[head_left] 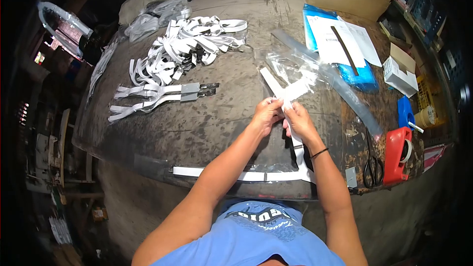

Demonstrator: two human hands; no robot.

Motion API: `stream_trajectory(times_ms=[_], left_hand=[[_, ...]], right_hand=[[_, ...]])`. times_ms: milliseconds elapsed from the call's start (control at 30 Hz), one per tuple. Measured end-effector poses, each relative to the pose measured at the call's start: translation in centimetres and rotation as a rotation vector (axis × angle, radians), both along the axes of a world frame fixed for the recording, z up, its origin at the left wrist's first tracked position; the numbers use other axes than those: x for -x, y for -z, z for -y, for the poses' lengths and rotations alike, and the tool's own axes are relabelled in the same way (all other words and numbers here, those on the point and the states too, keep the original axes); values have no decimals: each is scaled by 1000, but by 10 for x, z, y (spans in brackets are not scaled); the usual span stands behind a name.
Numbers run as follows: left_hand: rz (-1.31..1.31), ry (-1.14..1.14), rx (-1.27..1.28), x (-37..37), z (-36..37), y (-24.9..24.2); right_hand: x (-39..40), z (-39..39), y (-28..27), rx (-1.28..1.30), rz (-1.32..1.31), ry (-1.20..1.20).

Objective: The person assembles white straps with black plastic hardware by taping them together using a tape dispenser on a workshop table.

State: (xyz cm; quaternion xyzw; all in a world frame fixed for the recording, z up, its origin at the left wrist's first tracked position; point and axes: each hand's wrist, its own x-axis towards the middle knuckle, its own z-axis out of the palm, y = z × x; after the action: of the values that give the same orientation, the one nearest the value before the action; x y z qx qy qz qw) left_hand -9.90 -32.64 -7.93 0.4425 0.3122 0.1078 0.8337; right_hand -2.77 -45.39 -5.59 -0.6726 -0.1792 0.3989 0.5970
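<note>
My left hand (268,115) and my right hand (299,120) are close together over the table, both closed with thumbs and fingers pinching a white elastic strap (268,80). One strap end points away from me, beyond the hands. Below my right hand the strap carries a dark metal slider (298,146), then turns left along the table's front edge, where another strap length (221,173) lies. Just past my fingers is a crinkled clear plastic bag (283,64). The parts of the strap inside my grip are hidden.
A heap of white straps (172,49) lies left, with carded straps (189,92) before it. On the right are a red tape dispenser (395,160), scissors (373,171), a blue dispenser (405,112), a white box (400,76), papers (330,44) and a long plastic sleeve (352,98).
</note>
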Motion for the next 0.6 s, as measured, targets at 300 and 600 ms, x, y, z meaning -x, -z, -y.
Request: stream_trajectory(times_ms=[300, 600], left_hand=[[173, -92, 186, -56, -123, 4], [150, -116, -121, -104, -240, -76]], right_hand=[[0, 14, -12, 13, -35, -226], [-6, 12, 10, -13, -145, -210]])
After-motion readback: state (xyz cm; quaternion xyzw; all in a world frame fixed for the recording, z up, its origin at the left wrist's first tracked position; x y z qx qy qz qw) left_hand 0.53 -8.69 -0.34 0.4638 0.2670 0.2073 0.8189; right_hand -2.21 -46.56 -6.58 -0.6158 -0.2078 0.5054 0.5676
